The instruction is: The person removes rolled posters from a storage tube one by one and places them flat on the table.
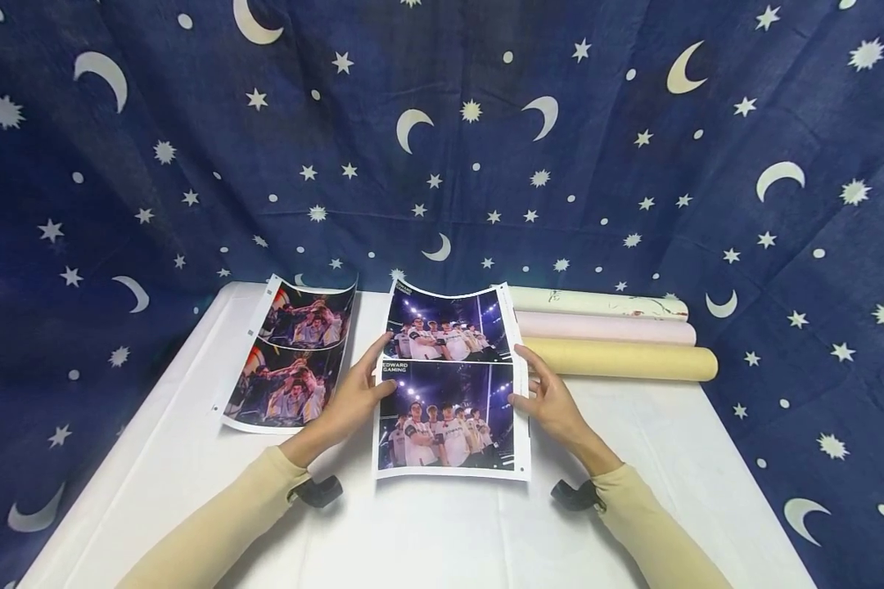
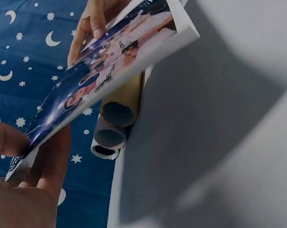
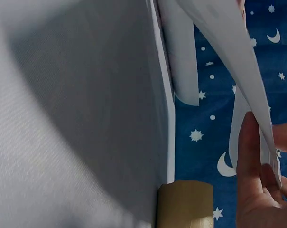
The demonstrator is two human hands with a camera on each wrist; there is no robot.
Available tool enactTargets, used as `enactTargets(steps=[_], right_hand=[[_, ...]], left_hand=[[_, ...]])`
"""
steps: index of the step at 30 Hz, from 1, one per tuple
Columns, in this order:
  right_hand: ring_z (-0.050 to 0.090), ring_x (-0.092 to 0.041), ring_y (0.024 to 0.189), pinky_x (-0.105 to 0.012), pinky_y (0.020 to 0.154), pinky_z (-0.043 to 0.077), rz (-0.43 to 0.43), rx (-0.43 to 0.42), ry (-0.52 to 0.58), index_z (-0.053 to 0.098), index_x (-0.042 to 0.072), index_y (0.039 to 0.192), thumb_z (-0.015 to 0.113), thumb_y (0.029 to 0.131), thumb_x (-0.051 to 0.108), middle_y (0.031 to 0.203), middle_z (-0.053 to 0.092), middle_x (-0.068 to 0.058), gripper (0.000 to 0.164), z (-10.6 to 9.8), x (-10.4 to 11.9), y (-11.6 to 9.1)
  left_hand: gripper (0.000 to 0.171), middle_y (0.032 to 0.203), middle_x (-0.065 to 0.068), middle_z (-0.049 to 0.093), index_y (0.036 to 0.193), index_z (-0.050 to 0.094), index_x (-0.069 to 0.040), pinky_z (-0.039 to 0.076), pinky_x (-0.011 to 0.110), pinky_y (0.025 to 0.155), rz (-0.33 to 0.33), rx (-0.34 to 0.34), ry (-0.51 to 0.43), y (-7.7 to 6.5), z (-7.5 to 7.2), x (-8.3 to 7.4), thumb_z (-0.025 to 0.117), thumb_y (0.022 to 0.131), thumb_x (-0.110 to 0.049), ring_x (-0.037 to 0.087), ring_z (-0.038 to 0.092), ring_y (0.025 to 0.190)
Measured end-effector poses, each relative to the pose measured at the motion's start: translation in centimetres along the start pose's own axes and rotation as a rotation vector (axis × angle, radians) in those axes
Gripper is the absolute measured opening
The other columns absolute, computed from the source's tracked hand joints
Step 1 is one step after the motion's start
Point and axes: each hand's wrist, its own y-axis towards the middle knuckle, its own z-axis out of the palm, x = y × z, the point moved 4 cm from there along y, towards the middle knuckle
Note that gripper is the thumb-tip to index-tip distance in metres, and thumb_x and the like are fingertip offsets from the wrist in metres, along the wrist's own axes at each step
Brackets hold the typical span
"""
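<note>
Both hands hold a printed photo sheet (image 1: 449,417) up over the table, one at each side edge. It carries two stacked group pictures with white borders, and its upper end curves. The left hand (image 1: 357,397) pinches the left edge, thumb on the printed face and fingers behind, as the left wrist view also shows. At the right edge, the right hand (image 1: 552,401) grips with its thumb in front; in the right wrist view its fingers (image 3: 250,156) lie against the sheet's plain white back. A second photo sheet (image 1: 295,356) with two stacked pictures lies left of the left hand.
Three rolls lie behind the right hand: a yellow roll (image 1: 626,360), a pink roll (image 1: 619,327) and a patterned white roll (image 1: 597,303). A white cloth (image 1: 427,532) covers the table. Behind it hangs a blue curtain (image 1: 486,147) with moons and stars.
</note>
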Motion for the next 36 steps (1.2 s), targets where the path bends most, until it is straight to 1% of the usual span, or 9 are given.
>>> enactTargets(steps=[3, 6, 7, 13, 17, 21, 29, 32, 36], right_hand=[[0.070, -0.009, 0.097, -0.036, 0.076, 0.060, -0.010, -0.017, -0.001, 0.020, 0.008, 0.156, 0.060, 0.082, -0.016, 0.139, 0.040, -0.032, 0.088, 0.2, 0.2, 0.1], [0.070, -0.009, 0.099, -0.037, 0.076, 0.060, -0.013, -0.023, 0.003, 0.020, 0.011, 0.156, 0.060, 0.083, -0.016, 0.144, 0.037, -0.034, 0.087, 0.4, 0.3, 0.2], [0.070, -0.009, 0.099, -0.038, 0.076, 0.060, -0.011, -0.028, 0.002, 0.021, 0.012, 0.156, 0.060, 0.083, -0.016, 0.144, 0.037, -0.035, 0.087, 0.4, 0.3, 0.3], [0.070, -0.010, 0.100, -0.039, 0.076, 0.061, 0.016, -0.090, -0.027, 0.027, 0.016, 0.154, 0.061, 0.084, -0.014, 0.145, 0.041, -0.032, 0.084, 0.9, 0.7, 1.0], [0.070, -0.013, 0.100, -0.038, 0.076, 0.061, 0.021, -0.125, -0.028, 0.029, 0.017, 0.153, 0.062, 0.083, -0.014, 0.146, 0.043, -0.030, 0.083, 1.4, 1.1, 1.7], [0.067, -0.011, 0.107, -0.035, 0.081, 0.060, 0.008, -0.131, -0.032, 0.030, 0.017, 0.153, 0.062, 0.082, -0.016, 0.152, 0.036, -0.020, 0.084, 2.0, 1.4, 2.4], [0.056, -0.036, 0.124, -0.030, 0.083, 0.059, 0.007, -0.146, -0.060, 0.029, 0.016, 0.155, 0.062, 0.082, -0.017, 0.156, 0.025, -0.010, 0.087, 3.1, 1.5, 4.0], [0.054, -0.041, 0.125, -0.028, 0.082, 0.059, 0.020, -0.164, -0.087, 0.029, 0.016, 0.155, 0.062, 0.081, -0.017, 0.156, 0.026, -0.010, 0.088, 3.5, 1.4, 4.6], [0.052, -0.042, 0.128, -0.027, 0.083, 0.058, 0.053, -0.178, -0.091, 0.026, 0.014, 0.156, 0.062, 0.081, -0.018, 0.156, 0.026, -0.012, 0.089, 4.0, 1.0, 5.3]], left_hand=[[0.081, 0.166, 0.013, 0.012, 0.158, 0.020, -0.019, 0.052, 0.035, 0.096, 0.004, -0.013, 0.061, 0.0, -0.4, -0.3, 0.058, 0.089, 0.002, 0.039, 0.033, 0.143], [0.079, 0.163, 0.018, 0.018, 0.157, 0.025, -0.019, 0.056, 0.026, 0.072, 0.014, -0.030, 0.113, 0.1, -1.0, -0.5, 0.060, 0.089, 0.002, 0.046, 0.051, 0.127], [0.077, 0.162, 0.018, 0.021, 0.155, 0.028, -0.018, 0.058, 0.029, 0.078, 0.019, -0.038, 0.127, 0.1, -1.2, -0.5, 0.060, 0.088, 0.003, 0.050, 0.043, 0.133], [0.058, 0.151, 0.016, 0.045, 0.145, 0.048, -0.013, 0.057, 0.043, 0.091, 0.100, -0.109, 0.276, 0.4, -2.5, -0.9, 0.064, 0.091, -0.002, 0.042, 0.063, 0.111], [0.048, 0.144, 0.016, 0.053, 0.140, 0.054, -0.011, 0.058, 0.031, 0.077, 0.148, -0.151, 0.329, 0.8, -3.4, -1.6, 0.063, 0.093, -0.005, 0.030, 0.068, 0.091], [0.050, 0.140, 0.017, 0.055, 0.139, 0.055, -0.012, 0.049, 0.020, 0.065, 0.158, -0.166, 0.371, 1.2, -4.4, -1.8, 0.065, 0.091, -0.004, 0.020, 0.063, 0.079], [0.056, 0.133, 0.017, 0.058, 0.142, 0.052, -0.013, 0.045, 0.023, 0.056, 0.100, -0.153, 0.465, 2.3, -6.1, -1.6, 0.068, 0.089, -0.005, 0.017, 0.056, 0.073], [0.057, 0.110, 0.017, 0.064, 0.144, 0.050, -0.013, 0.044, 0.026, 0.057, 0.063, -0.140, 0.483, 2.7, -6.6, -1.3, 0.068, 0.090, -0.007, 0.017, 0.054, 0.071], [0.057, 0.083, 0.012, 0.056, 0.145, 0.049, -0.015, 0.042, 0.030, 0.061, 0.024, -0.124, 0.517, 3.1, -7.1, -0.7, 0.067, 0.091, -0.009, 0.020, 0.051, 0.071]])
